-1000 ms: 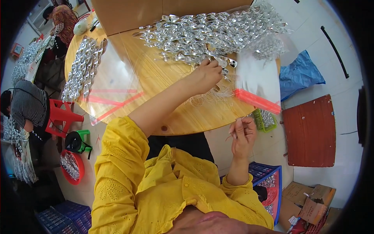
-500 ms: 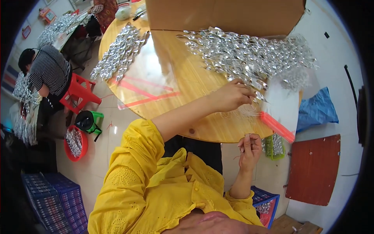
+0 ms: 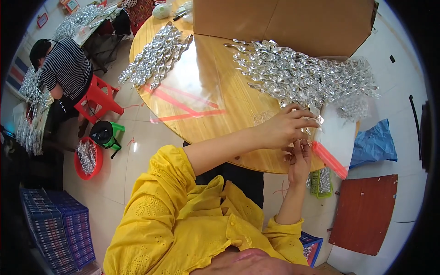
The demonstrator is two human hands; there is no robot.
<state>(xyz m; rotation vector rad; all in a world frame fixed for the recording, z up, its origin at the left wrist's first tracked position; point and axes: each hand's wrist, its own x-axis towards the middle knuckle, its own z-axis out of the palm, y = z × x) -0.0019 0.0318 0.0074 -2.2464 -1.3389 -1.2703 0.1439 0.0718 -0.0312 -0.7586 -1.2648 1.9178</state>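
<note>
A: Where are the twisted silver strips (image 3: 298,73) being supported?

B: A wide heap is being borne by the round wooden table (image 3: 227,85), just in front of the cardboard box (image 3: 279,20); a smaller group of strips (image 3: 158,57) is being kept apart at the table's left side, partly on a clear sheet (image 3: 185,91).

A: How is the left hand (image 3: 285,127) being positioned?

B: It is being held palm down at the heap's near edge, with its fingers being bent; whether a strip is being grasped cannot be told.

A: And the right hand (image 3: 299,166)?

B: It is being raised at the table's near edge, just below the left, with its fingers being curled toward the thumb. Whether anything is being pinched cannot be told. A thick red band (image 3: 330,159) is being seen to its right.
</note>
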